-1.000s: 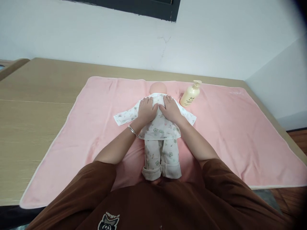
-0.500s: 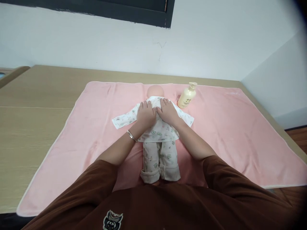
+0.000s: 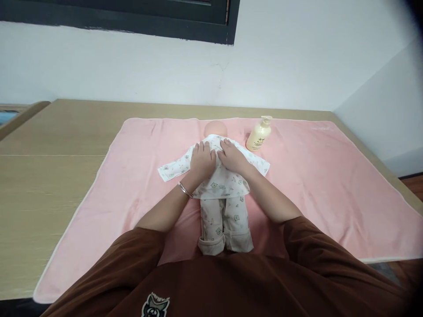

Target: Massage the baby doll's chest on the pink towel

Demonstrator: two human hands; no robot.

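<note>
A baby doll [image 3: 215,128] lies face down, its bald head away from me, on a pink blanket [image 3: 330,185]. It wears a white printed top [image 3: 224,187] with the sleeves spread out and matching trousers [image 3: 211,220] with turned-up cuffs. My left hand [image 3: 202,160] rests flat on the left side of the doll's upper back, fingers pointing toward its head. On the right side of the back lies my right hand [image 3: 232,157], also flat with fingers stretched. Both thumbs point inward near the middle of the back. Neither hand grips anything.
A cream pump bottle [image 3: 258,136] stands on the blanket to the right of the doll's head. Under the blanket is a wooden table [image 3: 66,176]. A white wall [image 3: 165,70] with a dark frame [image 3: 198,33] rises behind it.
The view has shifted slightly, so everything sits a little lower in the picture. Both hands stay on the doll's back; the fingers of my right hand look slightly more bent inward.
</note>
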